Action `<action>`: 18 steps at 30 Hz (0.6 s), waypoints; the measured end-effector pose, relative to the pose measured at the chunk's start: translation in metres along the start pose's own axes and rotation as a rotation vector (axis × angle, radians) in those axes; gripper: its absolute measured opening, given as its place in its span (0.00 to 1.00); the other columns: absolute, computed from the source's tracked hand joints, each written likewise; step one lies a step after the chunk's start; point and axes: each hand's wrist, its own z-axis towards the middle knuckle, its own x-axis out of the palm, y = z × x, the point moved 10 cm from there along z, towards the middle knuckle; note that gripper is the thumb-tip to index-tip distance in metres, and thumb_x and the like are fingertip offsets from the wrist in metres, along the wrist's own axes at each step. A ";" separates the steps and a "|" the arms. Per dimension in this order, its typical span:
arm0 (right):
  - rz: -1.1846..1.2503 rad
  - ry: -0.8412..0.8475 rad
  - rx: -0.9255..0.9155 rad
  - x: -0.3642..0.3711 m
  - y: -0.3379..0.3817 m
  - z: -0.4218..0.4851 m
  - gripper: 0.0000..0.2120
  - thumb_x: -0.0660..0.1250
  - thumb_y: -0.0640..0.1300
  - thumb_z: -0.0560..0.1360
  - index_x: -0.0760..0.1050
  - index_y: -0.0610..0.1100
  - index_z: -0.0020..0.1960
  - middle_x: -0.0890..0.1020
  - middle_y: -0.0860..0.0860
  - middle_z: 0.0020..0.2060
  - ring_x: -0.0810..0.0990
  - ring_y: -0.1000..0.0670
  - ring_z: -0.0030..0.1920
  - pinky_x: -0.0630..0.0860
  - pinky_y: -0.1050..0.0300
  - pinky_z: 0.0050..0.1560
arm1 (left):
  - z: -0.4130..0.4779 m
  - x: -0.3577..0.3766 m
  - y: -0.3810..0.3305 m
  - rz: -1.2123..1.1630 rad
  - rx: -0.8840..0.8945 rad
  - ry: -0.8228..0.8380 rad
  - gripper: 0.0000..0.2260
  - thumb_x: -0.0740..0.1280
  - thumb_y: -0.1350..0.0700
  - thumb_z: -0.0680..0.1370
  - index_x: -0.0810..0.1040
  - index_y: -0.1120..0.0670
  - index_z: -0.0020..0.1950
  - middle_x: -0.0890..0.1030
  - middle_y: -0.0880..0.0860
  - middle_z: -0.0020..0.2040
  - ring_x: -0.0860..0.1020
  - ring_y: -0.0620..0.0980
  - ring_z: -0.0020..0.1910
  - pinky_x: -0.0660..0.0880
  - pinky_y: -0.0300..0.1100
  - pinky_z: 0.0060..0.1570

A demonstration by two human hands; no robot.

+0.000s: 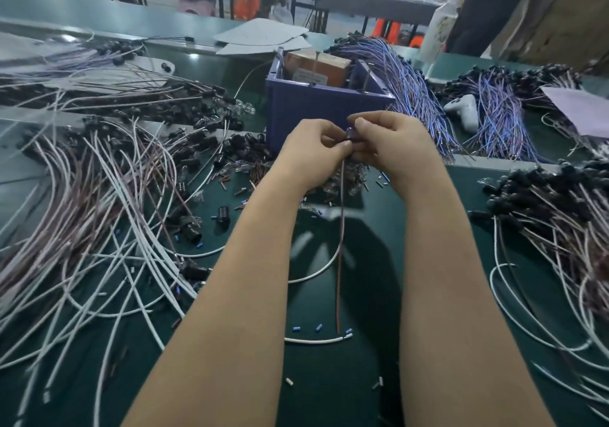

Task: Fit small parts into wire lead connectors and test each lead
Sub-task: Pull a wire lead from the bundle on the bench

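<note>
Both hands meet in front of a blue crate. My left hand [311, 149] and my right hand [390, 144] pinch a small black connector [351, 135] between their fingertips. From the connector a wire lead [341, 245] with a red and a white strand hangs down to the green table [329, 393]. Just beyond my hands lies a heap of small clear parts [346, 182], partly hidden by my wrists. Loose black connectors [244, 146] lie to the left of it.
The blue crate [316, 110] holds a brown box. A large spread of white and brown leads [99, 212] covers the left; a bundle with black connectors [553, 215] lies right. Blue leads [415, 90] and a white game controller [464, 110] are behind. People stand at far tables.
</note>
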 end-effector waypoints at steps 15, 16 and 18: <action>0.126 -0.285 -0.138 -0.039 0.048 -0.009 0.06 0.63 0.34 0.76 0.72 0.43 0.43 0.80 0.44 0.41 0.82 0.54 0.32 0.79 0.63 0.36 | -0.014 -0.010 0.003 -0.466 -0.370 0.020 0.26 0.48 0.43 0.83 0.74 0.63 0.54 0.83 0.57 0.46 0.78 0.46 0.31 0.75 0.35 0.26; 0.037 -0.182 -0.109 -0.030 0.049 -0.010 0.07 0.63 0.33 0.75 0.73 0.43 0.42 0.80 0.46 0.38 0.81 0.55 0.29 0.79 0.64 0.35 | -0.012 -0.015 0.005 -0.678 -0.361 -0.073 0.21 0.49 0.45 0.83 0.72 0.61 0.56 0.82 0.57 0.48 0.75 0.44 0.30 0.73 0.34 0.26; -0.103 0.120 -0.027 -0.001 0.043 -0.017 0.10 0.63 0.30 0.73 0.76 0.42 0.38 0.80 0.48 0.34 0.81 0.53 0.29 0.80 0.64 0.35 | -0.009 -0.033 0.014 -1.095 -0.310 -0.288 0.14 0.51 0.51 0.84 0.69 0.59 0.51 0.80 0.56 0.43 0.67 0.41 0.24 0.66 0.32 0.22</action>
